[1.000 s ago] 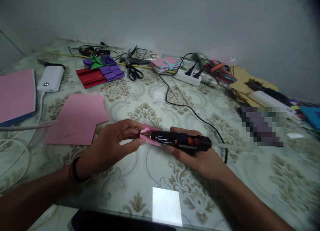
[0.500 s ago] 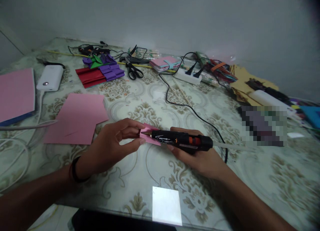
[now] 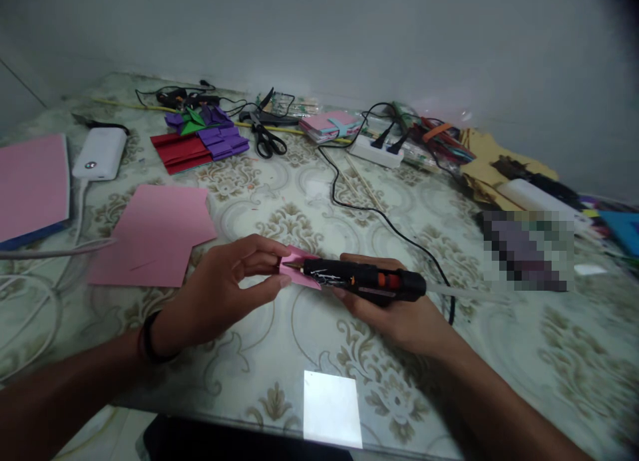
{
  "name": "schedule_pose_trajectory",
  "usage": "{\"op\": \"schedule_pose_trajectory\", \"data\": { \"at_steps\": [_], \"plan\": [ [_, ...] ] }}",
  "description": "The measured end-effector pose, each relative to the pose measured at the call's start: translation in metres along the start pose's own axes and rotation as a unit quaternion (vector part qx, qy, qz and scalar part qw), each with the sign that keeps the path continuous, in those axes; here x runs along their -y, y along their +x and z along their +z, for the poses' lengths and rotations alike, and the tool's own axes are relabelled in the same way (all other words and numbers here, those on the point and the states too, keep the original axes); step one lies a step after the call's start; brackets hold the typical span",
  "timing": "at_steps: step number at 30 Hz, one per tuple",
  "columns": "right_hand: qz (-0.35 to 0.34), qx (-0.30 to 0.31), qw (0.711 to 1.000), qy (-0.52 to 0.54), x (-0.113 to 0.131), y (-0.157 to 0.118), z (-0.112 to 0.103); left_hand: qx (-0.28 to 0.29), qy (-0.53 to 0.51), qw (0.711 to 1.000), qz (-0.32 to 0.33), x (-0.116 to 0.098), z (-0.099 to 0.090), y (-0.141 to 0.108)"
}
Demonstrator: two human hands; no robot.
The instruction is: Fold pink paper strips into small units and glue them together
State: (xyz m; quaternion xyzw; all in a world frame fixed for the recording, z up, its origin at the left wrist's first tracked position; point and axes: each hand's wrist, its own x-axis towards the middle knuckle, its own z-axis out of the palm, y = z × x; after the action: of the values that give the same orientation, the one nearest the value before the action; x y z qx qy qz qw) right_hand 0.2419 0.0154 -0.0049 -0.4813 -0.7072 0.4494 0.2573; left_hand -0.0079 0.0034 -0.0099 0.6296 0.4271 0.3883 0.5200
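Note:
My left hand pinches a small folded piece of pink paper at its left edge, between thumb and fingers. A black hot glue gun lies in the grip of my right hand, its metal nozzle pointing left over the pink paper. From the gun's back end sticks a pale glue stick. Part of the pink piece is hidden under the gun. To the left of my left hand, a larger cut pink sheet rests flat on the table.
Behind lie black scissors, folded red paper and purple paper. A white power strip feeds a black cord that curves toward the gun. At left are a white power bank and loose white cables.
Almost nothing differs. Both hands, the glue gun and the pink paper keep nearly the same place; the view has shifted very slightly.

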Motion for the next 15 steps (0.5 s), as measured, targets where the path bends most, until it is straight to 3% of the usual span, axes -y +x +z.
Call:
{"op": "schedule_pose_trajectory", "data": {
  "at_steps": [15],
  "plan": [
    [-0.016,0.002,1.0,0.012,-0.0006,0.0006,-0.0021,-0.021,0.012,1.0,0.0,-0.0043,-0.0005,0.0001]
  ]
}}
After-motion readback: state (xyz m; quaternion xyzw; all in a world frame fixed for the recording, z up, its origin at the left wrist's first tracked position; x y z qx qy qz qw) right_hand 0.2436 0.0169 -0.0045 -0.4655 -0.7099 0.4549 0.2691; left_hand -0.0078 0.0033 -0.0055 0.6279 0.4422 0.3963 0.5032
